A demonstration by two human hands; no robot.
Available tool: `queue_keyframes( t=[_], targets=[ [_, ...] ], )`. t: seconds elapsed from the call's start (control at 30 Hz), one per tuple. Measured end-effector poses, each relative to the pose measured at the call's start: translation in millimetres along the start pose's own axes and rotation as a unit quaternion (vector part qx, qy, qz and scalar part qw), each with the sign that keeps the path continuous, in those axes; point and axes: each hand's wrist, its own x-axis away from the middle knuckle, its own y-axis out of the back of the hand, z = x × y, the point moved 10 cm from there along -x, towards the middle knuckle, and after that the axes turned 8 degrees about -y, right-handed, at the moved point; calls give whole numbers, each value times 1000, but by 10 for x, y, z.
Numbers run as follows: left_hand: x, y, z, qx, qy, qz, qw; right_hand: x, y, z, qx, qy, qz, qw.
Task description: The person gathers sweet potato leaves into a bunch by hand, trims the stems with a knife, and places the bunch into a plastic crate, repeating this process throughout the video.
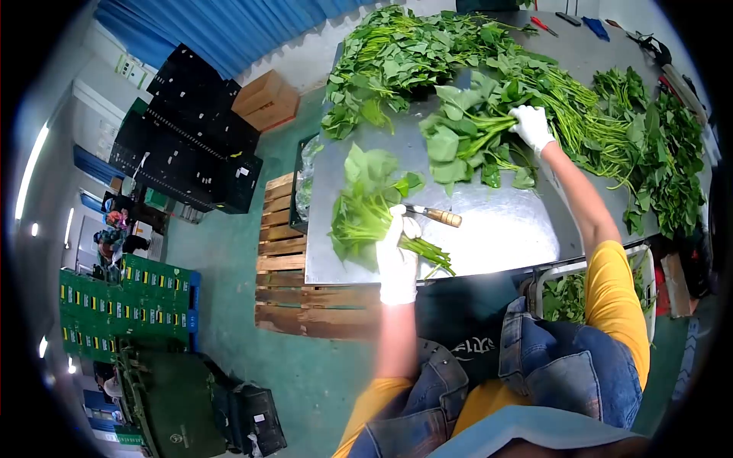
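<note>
My left hand (397,256), in a white glove, is closed around the stems of a bunch of leafy greens (359,214) at the table's near left corner. Cut stem ends stick out to the right of its fingers. Right beside that hand lies a knife with a wooden handle (441,217), its blade pointing toward the fingers. Farther right, my gloved right hand (532,127) pinches the stems of more greens (469,137), whose broad leaves spread leftward over the metal table (504,229). A long pile of stems and leaves (573,107) lies against that hand's far side.
Greens (405,53) are heaped along the far side, others (664,160) at the right. Red-handled snips (544,26) lie at the back. Below the near edge stands a white crate of leaves (565,296). A wooden pallet (279,305) and stacked black crates (191,130) are left.
</note>
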Motion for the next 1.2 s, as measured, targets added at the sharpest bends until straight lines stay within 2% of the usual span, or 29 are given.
queue_keyframes(
  t=[0.03, 0.13, 0.2, 0.27, 0.33, 0.4, 0.47, 0.53, 0.57, 0.6, 0.67, 0.73, 0.8, 0.97, 1.03, 1.07, 1.13, 1.2],
  targets=[
    [-12, 1, 27, -2, -4, -1, 1000, -10, 106, -59, -33, -18, 14, 999],
    [-28, -21, 181, 39, 19, -9, 999, 306, 613, -159, -173, -76, -85, 978],
    [-28, -84, 240, 45, 17, 7, 999, 467, 692, -210, -169, -189, 12, 967],
    [-13, -178, 395, 158, 71, -7, 985, 705, 511, -389, -211, -249, -27, 945],
    [16, -201, 507, 165, 103, -4, 981, 920, 123, -345, -195, -221, 70, 953],
    [60, -266, 399, 143, 90, -8, 986, 1148, -123, -305, -237, -229, 131, 935],
    [85, -222, 418, 141, 91, -11, 986, 1285, -75, -278, -235, -220, 114, 940],
    [103, -195, 395, 141, 88, -14, 986, 1366, -96, -354, -239, -268, 126, 925],
    [111, -171, 356, 131, 77, -21, 988, 1375, 21, -370, -182, -273, 70, 942],
    [115, -142, 314, 122, 65, -27, 990, 1416, 43, -372, -182, -276, 70, 941],
    [112, -159, 342, 146, 91, -13, 985, 1396, 318, -246, -63, -195, -1, 979],
    [147, -138, 355, 110, 111, -31, 987, 1398, 271, -243, -46, -169, -11, 984],
    [153, -158, 336, 107, 104, -29, 988, 1404, 129, -234, -46, -178, 77, 980],
    [200, -225, 236, 86, 86, -40, 992, 1366, 94, -195, -54, -156, 127, 978],
    [200, -237, 233, 93, 86, -30, 992, 1402, -15, -175, 8, -163, 188, 968],
    [203, -231, 237, 95, 85, -30, 991, 1409, -7, -175, 10, -162, 187, 969],
    [190, -227, 228, 83, 73, -18, 994, 1401, 34, -227, -72, -190, 163, 966],
    [160, -139, 280, 84, 65, -25, 994, 1334, 126, -405, -221, -231, 112, 941]
  ],
)
